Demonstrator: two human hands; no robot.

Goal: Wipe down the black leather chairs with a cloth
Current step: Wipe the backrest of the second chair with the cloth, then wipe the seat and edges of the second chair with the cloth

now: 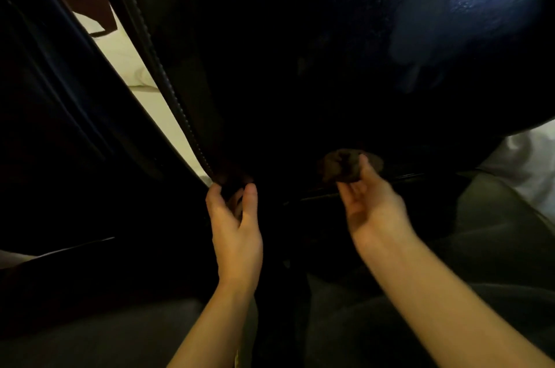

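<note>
two bare hands, one dark cloth, two black chairs. left hand (pixel 235 217) curled round the stitched edge of the near black leather chair (pixel 330 52) — thumb and fingers pinching it. right hand (pixel 371 200) gripping the cloth (pixel 344 164), bunched into a ball, pressed low on that chair. second black chair (pixel 51 127) at far left — pale floor (pixel 141 88) between. no containers seen.

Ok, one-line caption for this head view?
Left hand grips the black leather chair's stitched edge; right hand holds a bunched brown cloth.
</note>
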